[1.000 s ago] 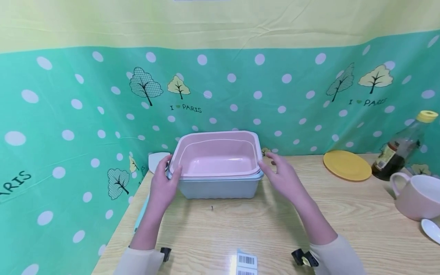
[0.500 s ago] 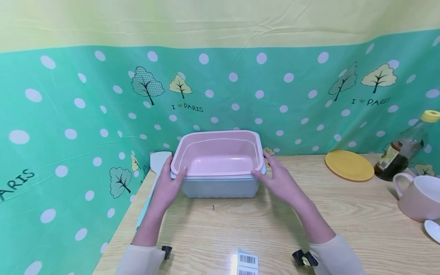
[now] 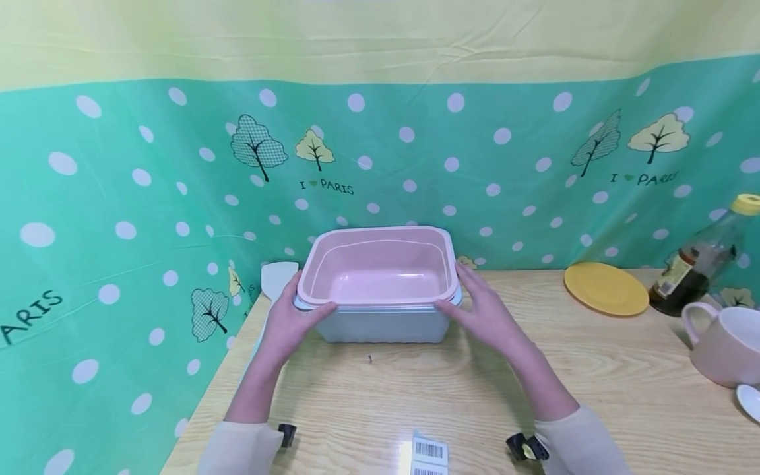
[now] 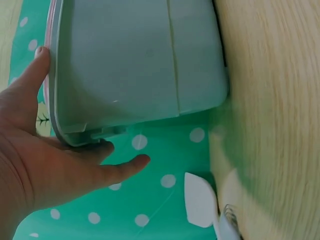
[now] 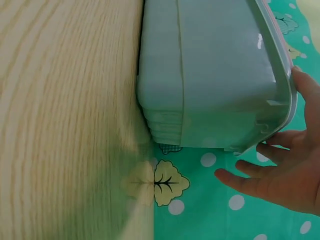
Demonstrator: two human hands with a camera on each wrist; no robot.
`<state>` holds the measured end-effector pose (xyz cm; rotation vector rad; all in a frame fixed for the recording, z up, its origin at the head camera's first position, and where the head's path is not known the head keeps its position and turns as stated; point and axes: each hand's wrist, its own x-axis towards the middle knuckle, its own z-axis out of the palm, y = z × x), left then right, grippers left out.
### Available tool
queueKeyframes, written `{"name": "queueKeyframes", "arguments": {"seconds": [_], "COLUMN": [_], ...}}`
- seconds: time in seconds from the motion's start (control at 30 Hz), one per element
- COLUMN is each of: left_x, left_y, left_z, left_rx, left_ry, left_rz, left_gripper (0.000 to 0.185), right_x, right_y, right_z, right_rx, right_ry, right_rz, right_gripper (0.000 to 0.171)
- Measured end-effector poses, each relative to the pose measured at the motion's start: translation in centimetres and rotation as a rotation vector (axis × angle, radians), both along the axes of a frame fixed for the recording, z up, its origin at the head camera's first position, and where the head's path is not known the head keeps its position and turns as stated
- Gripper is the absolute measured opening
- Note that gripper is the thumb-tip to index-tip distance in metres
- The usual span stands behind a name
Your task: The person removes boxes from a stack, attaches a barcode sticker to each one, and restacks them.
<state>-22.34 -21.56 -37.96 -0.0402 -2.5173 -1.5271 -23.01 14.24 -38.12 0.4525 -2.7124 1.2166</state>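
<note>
A pink plastic basin [image 3: 380,285] sits nested in a light blue-grey basin [image 3: 382,325], standing upright on the wooden table against the back cloth. My left hand [image 3: 291,322] grips the stack at its left front corner, thumb along the front rim. At the opposite corner my right hand [image 3: 488,315] holds the rim the same way. The left wrist view has the left thumb [image 4: 39,67] on the rim and fingers under its edge. In the right wrist view, the right fingers [image 5: 250,185] are spread below the rim, some apart from the basin wall.
A spatula [image 3: 276,278] with a white head lies left of the basins, partly behind the left arm. To the right are a yellow plate [image 3: 605,288], a sauce bottle [image 3: 683,280], a pink mug [image 3: 726,349] and a white spoon [image 3: 749,401]. Barcode labels [image 3: 430,455] lie in front.
Both hands have closed in on the basins' rims. The right thumb has come onto the front rim, and the left thumb has slid right along it. The basins stay in place.
</note>
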Motion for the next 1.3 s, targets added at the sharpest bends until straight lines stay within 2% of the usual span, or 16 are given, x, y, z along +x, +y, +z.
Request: {"name": "queueKeyframes", "arguments": {"seconds": [0.23,0.6,0.7,0.9,0.97,1.07,1.13,1.2,1.3], "left_x": [-0.1,0.0,-0.2,-0.3,-0.1,0.1,0.1,0.0,-0.3], "left_y": [-0.1,-0.2,-0.3,-0.3,-0.4,0.1,0.6,0.8,0.2], "left_z": [-0.3,-0.4,-0.6,-1.0,-1.1,-1.1,-1.0,-0.9,-0.7], "left_rx": [0.131,0.185,0.157,-0.027,-0.025,0.029,0.055,0.087,0.102], "left_ry": [0.057,0.031,0.029,0.06,0.07,0.073,0.084,0.077,0.068], "left_rz": [-0.017,-0.038,-0.049,-0.016,-0.012,0.0,0.005,0.006,-0.015], "left_gripper": [0.094,0.107,0.106,0.101,0.1,0.08,0.077,0.08,0.109], "right_x": [-0.1,-0.4,-0.5,-0.5,-0.4,-0.3,-0.3,-0.4,-0.5], "right_y": [-0.3,-0.2,-0.1,-0.2,-0.3,-0.5,-0.5,-0.5,-0.3], "right_z": [-0.3,-0.6,-0.7,-0.8,-0.9,-1.0,-1.2,-1.2,-1.0], "right_rx": [-0.129,-0.177,-0.165,-0.158,-0.177,-0.208,-0.235,-0.255,-0.268], "right_ry": [-0.01,-0.044,-0.05,-0.035,-0.034,-0.038,-0.036,-0.043,-0.05], "right_rz": [0.022,0.01,0.004,0.01,0.021,0.037,0.039,0.034,0.025], "right_gripper": [0.089,0.091,0.092,0.092,0.091,0.091,0.089,0.089,0.089]}}
